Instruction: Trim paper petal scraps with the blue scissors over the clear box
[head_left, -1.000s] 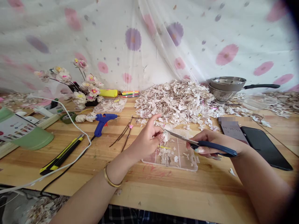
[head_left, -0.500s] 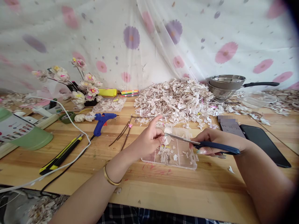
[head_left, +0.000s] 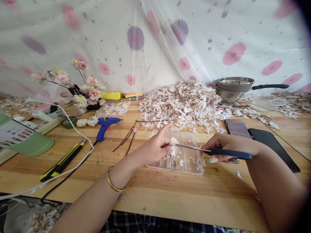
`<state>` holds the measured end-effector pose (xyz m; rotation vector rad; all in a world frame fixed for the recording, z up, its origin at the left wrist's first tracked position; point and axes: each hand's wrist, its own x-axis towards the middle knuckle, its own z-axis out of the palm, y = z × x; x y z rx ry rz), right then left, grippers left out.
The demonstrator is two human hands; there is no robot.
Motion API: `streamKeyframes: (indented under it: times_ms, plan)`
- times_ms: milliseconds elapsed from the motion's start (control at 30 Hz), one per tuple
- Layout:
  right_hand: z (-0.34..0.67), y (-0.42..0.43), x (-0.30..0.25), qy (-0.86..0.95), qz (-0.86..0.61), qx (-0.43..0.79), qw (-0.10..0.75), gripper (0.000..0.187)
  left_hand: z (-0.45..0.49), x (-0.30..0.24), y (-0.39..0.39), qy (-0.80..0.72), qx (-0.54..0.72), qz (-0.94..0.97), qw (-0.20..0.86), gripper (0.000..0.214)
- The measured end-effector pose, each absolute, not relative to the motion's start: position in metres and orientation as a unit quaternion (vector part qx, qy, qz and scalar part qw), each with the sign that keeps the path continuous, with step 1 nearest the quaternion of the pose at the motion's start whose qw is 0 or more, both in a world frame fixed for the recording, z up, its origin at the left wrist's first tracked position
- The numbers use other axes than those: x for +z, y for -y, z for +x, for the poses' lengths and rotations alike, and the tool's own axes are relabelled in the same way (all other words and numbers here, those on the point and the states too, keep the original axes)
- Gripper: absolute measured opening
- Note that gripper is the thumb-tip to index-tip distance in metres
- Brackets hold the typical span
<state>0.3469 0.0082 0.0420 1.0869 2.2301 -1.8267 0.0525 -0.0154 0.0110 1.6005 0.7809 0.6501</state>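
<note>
My left hand (head_left: pixel 159 145) pinches a small whitish petal-like piece (head_left: pixel 174 149) between thumb and fingers, with the index finger raised. In my right hand (head_left: pixel 220 149) is a pair of scissors (head_left: pixel 229 153) with dark blue handles, its blades pointing left at the piece. Whether the blades are parted is hard to make out. Both hands are above a clear plastic compartment box (head_left: pixel 191 165), which holds several whitish scraps (head_left: pixel 181 162). Part of the box is hidden beneath my left hand.
A heap of dry whitish flakes (head_left: pixel 179 100) lies behind the box, beside metal strainers (head_left: pixel 234 87). Two phones (head_left: pixel 274 149) lie at right. Leftward are a blue glue gun (head_left: pixel 105 127), a utility knife (head_left: pixel 62 160), brown twigs (head_left: pixel 126 137), handmade flowers (head_left: pixel 89 90) and a white cable (head_left: pixel 91 142).
The scissors and my right hand have shifted slightly right, so the blade tips sit a little farther from my left fingers. My left hand still pinches the piece.
</note>
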Motion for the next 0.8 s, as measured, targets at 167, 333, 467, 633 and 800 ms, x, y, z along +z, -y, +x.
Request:
streamKeyframes:
  times_ms: [167, 333, 467, 633, 800]
  plan:
    - [0.348, -0.009, 0.040, -0.707, 0.363, -0.604, -0.053, 0.047, 0.052, 0.008, 0.016, -0.324, 0.259, 0.695, 0.587, 0.091]
    - [0.329, -0.002, 0.034, -0.680, 0.315, -0.648, -0.135, 0.053, 0.053, 0.009, 0.017, -0.319, 0.234, 0.714, 0.577, 0.087]
    - [0.320, 0.005, 0.029, -0.681, 0.256, -0.676, -0.121, 0.053, 0.052, 0.013, 0.016, -0.339, 0.232, 0.735, 0.539, 0.060]
    - [0.327, 0.010, 0.027, -0.651, 0.215, -0.727, -0.032, 0.056, 0.050, 0.010, 0.015, -0.398, 0.283, 0.693, 0.530, 0.072]
    - [0.330, 0.008, 0.027, -0.652, 0.180, -0.735, -0.047, 0.060, 0.049, 0.005, 0.012, -0.417, 0.294, 0.677, 0.531, 0.078]
